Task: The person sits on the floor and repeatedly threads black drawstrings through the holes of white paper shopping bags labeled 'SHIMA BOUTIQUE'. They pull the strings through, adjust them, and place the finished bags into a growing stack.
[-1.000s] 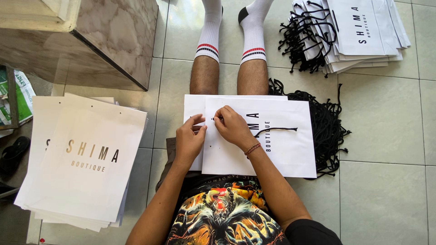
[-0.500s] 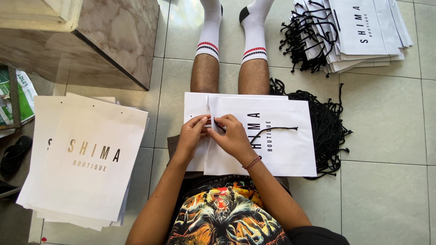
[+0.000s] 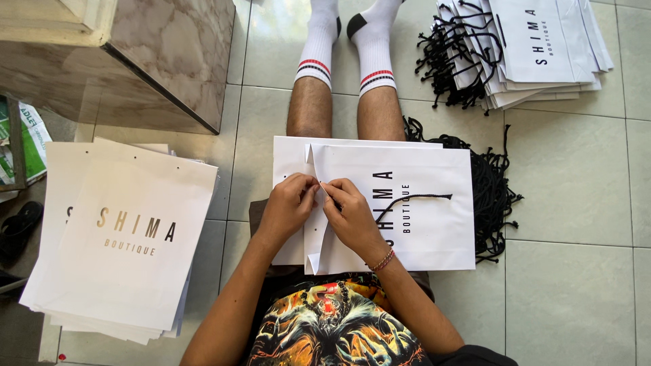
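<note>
Head view, frame centre: left hand (image 3: 288,207) and right hand (image 3: 349,215) pinch their fingers shut on the white paper bag (image 3: 420,230) edge; black cord (image 3: 413,198) lies across it.

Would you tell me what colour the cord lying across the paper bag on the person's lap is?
Black: the cord lies on the white paper bag, clearest in the head view.
</note>
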